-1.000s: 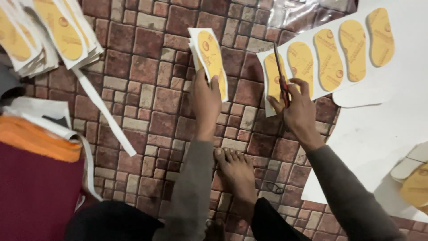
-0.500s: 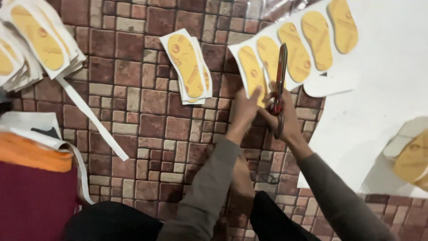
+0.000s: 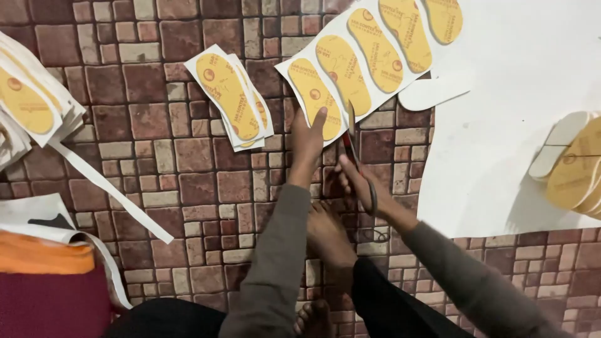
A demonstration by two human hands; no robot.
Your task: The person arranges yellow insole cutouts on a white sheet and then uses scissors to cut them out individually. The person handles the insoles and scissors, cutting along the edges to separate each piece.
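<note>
My left hand [image 3: 307,141] presses its fingers on the near end of a white sheet [image 3: 369,56] printed with a row of yellow insole shapes. Scissors [image 3: 358,164] are gripped in my right hand [image 3: 358,181], their blades pointing up at the sheet's near edge beside the first insole. A small stack of cut white pieces with yellow insoles [image 3: 233,97] lies on the floor left of my left hand. My bare foot [image 3: 328,235] rests below both hands.
The floor is brown stone-pattern tile [image 3: 188,181]. More cut insole pieces [image 3: 28,103] are stacked at far left, with a long white strip [image 3: 113,188] trailing. Orange and maroon cloth [image 3: 44,275] lies lower left. A large white sheet [image 3: 519,125] and cut-out insoles [image 3: 576,166] lie right.
My left hand laid the cut piece on the small stack, then moved right onto the printed sheet. The scissors came down to the sheet's near edge. The view shifted.
</note>
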